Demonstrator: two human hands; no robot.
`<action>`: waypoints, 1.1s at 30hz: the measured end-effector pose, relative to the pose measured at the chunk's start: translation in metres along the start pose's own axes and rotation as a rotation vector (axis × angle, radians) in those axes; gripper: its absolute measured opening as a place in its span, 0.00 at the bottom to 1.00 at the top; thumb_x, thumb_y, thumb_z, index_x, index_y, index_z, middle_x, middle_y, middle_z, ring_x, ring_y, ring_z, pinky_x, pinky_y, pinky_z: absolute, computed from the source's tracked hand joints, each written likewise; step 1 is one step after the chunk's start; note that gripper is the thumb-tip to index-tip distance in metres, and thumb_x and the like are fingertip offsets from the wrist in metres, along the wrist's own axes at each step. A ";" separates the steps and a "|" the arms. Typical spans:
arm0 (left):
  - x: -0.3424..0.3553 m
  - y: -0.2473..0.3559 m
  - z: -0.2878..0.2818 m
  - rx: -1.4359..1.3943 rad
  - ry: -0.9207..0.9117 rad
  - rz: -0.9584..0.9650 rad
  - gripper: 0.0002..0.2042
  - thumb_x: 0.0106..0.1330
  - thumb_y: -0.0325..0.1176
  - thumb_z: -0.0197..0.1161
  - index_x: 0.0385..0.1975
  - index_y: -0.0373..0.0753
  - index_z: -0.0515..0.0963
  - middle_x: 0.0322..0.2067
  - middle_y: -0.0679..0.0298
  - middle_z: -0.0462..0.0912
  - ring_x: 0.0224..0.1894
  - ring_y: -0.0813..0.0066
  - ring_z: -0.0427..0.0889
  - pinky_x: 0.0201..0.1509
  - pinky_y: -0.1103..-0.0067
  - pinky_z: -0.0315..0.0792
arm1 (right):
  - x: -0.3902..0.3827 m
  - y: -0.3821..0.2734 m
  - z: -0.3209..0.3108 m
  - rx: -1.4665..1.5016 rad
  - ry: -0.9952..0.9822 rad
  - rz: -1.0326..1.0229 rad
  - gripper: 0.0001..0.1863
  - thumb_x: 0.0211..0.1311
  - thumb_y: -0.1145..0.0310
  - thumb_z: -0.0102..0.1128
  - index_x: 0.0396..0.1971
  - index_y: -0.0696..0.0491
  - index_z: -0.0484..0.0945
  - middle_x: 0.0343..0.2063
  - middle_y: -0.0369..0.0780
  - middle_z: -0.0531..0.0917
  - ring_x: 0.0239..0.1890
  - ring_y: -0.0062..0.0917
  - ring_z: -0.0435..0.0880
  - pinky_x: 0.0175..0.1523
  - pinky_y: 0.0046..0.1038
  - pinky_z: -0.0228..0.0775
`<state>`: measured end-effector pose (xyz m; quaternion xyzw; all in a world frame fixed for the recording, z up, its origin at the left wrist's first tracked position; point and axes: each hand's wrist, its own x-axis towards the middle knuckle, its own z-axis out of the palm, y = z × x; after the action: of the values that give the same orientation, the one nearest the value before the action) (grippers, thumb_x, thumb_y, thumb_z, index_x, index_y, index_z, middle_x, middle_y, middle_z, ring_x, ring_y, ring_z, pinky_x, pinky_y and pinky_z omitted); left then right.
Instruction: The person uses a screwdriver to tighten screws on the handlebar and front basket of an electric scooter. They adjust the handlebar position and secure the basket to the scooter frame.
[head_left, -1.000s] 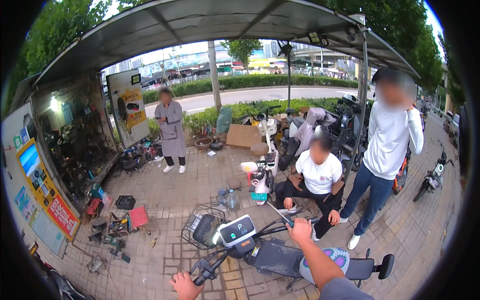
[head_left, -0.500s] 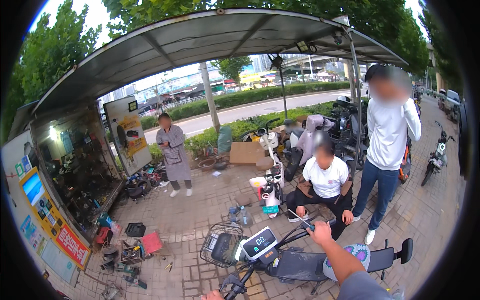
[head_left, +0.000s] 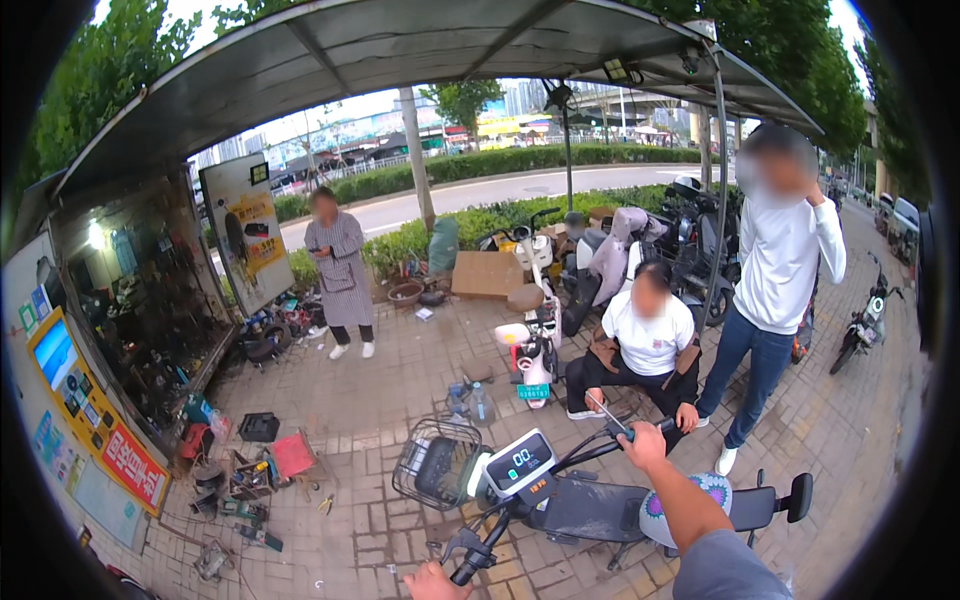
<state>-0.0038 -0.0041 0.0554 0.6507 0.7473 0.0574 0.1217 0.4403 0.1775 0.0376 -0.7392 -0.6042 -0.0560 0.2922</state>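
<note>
My right hand (head_left: 647, 443) is closed around the far handlebar grip of an electric scooter (head_left: 580, 507). The same hand holds a thin metal rod with a teal end, apparently a screwdriver (head_left: 608, 414), slanting up to the left. At the lower edge, my left hand (head_left: 437, 582) curls against the near handlebar grip (head_left: 466, 570), partly cut off by the frame. Between the grips sits a lit display (head_left: 520, 462). A black wire basket (head_left: 432, 452) is mounted in front, and a patterned cover (head_left: 685, 508) lies on the rear seat.
Just beyond the handlebar a person in white (head_left: 648, 335) sits low; another (head_left: 785, 250) stands at right, a third (head_left: 342, 265) at left. A white scooter (head_left: 540, 335) is parked behind. Tools, a red stool (head_left: 293, 453) and a plastic bottle (head_left: 481, 404) stand on the paving.
The view has tilted down slightly, so the scene sits higher and more of my left hand shows. Both hands stay at the handlebar. The seated person's head has lifted a little.
</note>
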 end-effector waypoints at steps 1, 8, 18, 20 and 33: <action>0.004 -0.009 0.018 0.039 0.053 0.059 0.25 0.47 0.50 0.68 0.37 0.34 0.78 0.37 0.50 0.80 0.45 0.53 0.77 0.64 0.49 0.53 | 0.003 0.002 0.004 0.028 -0.008 0.007 0.21 0.53 0.53 0.62 0.38 0.56 0.78 0.38 0.46 0.80 0.45 0.42 0.77 0.55 0.44 0.63; -0.001 -0.004 0.031 -0.066 0.339 0.105 0.37 0.47 0.48 0.71 0.55 0.33 0.68 0.54 0.48 0.69 0.60 0.51 0.64 0.68 0.52 0.47 | -0.004 -0.010 -0.005 0.092 0.023 0.018 0.20 0.53 0.56 0.63 0.42 0.54 0.79 0.43 0.44 0.80 0.54 0.39 0.74 0.65 0.48 0.54; -0.100 0.025 0.120 -0.365 -0.483 0.193 0.21 0.58 0.44 0.62 0.44 0.35 0.77 0.43 0.46 0.78 0.48 0.49 0.77 0.55 0.64 0.70 | -0.161 0.020 0.042 0.433 0.055 -0.121 0.18 0.53 0.68 0.62 0.43 0.58 0.74 0.52 0.50 0.73 0.55 0.46 0.70 0.60 0.47 0.60; -0.095 0.027 0.135 -0.416 -0.710 0.024 0.20 0.59 0.47 0.59 0.40 0.35 0.79 0.39 0.48 0.80 0.45 0.48 0.78 0.52 0.64 0.72 | -0.246 0.050 0.078 0.523 -0.333 0.041 0.12 0.50 0.69 0.63 0.35 0.56 0.79 0.44 0.50 0.79 0.50 0.45 0.75 0.57 0.41 0.66; -0.068 -0.069 0.334 -0.229 -1.086 0.087 0.22 0.55 0.47 0.59 0.45 0.37 0.77 0.44 0.53 0.81 0.45 0.50 0.79 0.50 0.64 0.73 | -0.443 0.146 0.051 0.287 -1.517 0.445 0.28 0.56 0.52 0.60 0.55 0.49 0.73 0.42 0.48 0.83 0.42 0.37 0.83 0.50 0.40 0.74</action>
<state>0.0240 -0.1056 -0.2765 0.5999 0.5386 -0.2003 0.5567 0.4454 -0.1926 -0.2511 -0.6341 -0.4780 0.5993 -0.1015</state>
